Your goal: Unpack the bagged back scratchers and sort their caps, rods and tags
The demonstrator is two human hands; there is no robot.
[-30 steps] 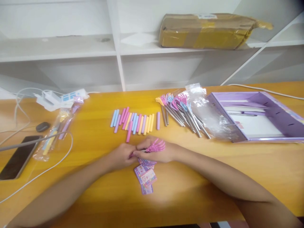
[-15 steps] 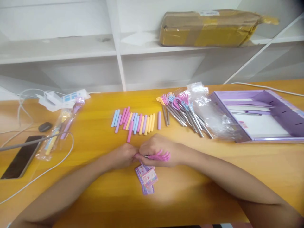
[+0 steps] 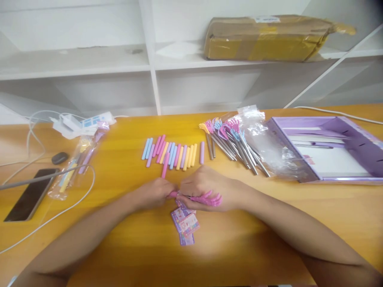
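Where the hands meet: the left hand [image 3: 157, 193] and right hand [image 3: 206, 187] are close together above the table [image 3: 134, 247], knuckles up.
Left hand: closed, gripping a pink handle [image 3: 173, 194]; a short piece shows between the two fists.
Right hand: closed around the thin metal rod of the same back scratcher, thumb along the near side.
Pink claw: the pink claw [image 3: 212, 198] sticks out of the right fist toward the wrist, lying across the thumb side of the hand.
Cards: small printed cards [image 3: 186, 225] overlap on the table, just nearer the person than the fists.
Loose pink stick: the loose pink stick [image 3: 165, 165] lies just beyond the left hand; contact cannot be told.
Coloured sticks: blue, pink, yellow and purple coloured sticks [image 3: 179, 155] lie in an uneven row beyond both hands.
Metal-rod scratchers: piled metal-rod scratchers [image 3: 236, 143], claws away from the person, right of the row, beside clear bags [image 3: 269, 153].
Purple box: open purple box [image 3: 369, 159], far right, papers inside.
Left side: phone [image 3: 28, 199], small black case [image 3: 60, 158], bagged scratchers [image 3: 68, 173], white cable [image 3: 86, 191].
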